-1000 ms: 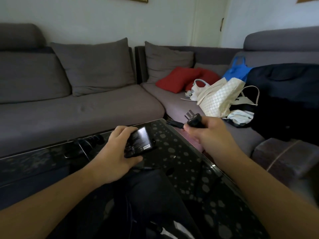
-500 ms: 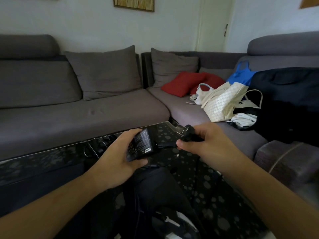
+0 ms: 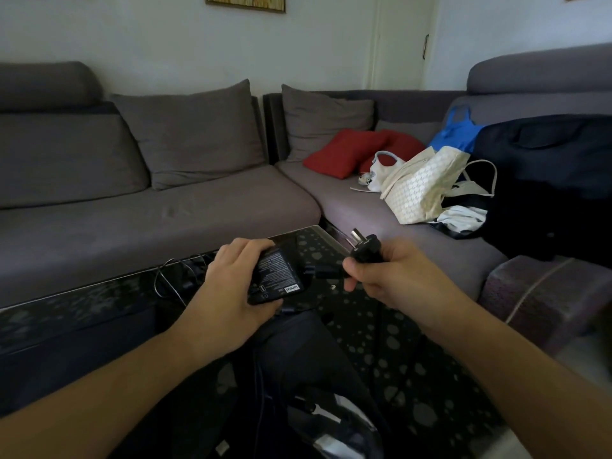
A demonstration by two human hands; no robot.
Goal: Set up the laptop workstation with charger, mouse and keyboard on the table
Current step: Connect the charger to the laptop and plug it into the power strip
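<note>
Black, rectangular plastic charger brick (image 3: 277,276) with a white-lettered label sits in the left hand (image 3: 231,283), fingers curled over its far edge and thumb under its near end, held just above the dark glass table (image 3: 397,352) with pale spots. Just right of the brick, the right hand (image 3: 394,276) pinches the black wall plug (image 3: 364,251), metal prongs pointing up and away. Thin black cable (image 3: 172,279) loops on the table left of the brick; beyond it stands a grey corner sofa (image 3: 165,210).
</note>
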